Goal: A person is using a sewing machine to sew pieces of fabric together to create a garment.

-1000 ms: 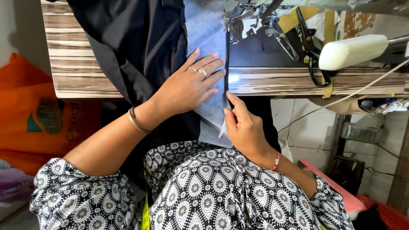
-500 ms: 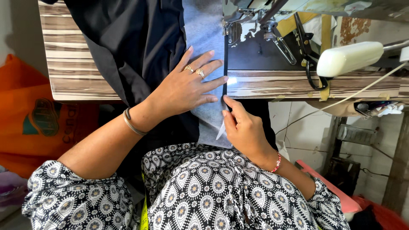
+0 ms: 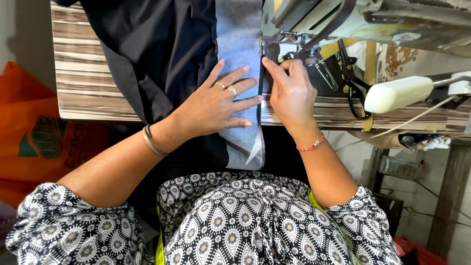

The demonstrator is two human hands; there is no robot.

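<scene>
L hand [image 3: 216, 105] flat, palm down, fingers spread & pointing right, rings on 2 fingers, bangle at wrist. R hand [image 3: 290, 93] just beside it, fingers curled, index tip stretched fwd, red thread band on wrist. Both forearms bare, elbows bent, angling inward

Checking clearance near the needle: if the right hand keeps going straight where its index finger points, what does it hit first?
Likely the sewing machine's presser foot. The right hand points up along the grey fabric edge toward it, fingertip close by; depth is unclear.
</scene>
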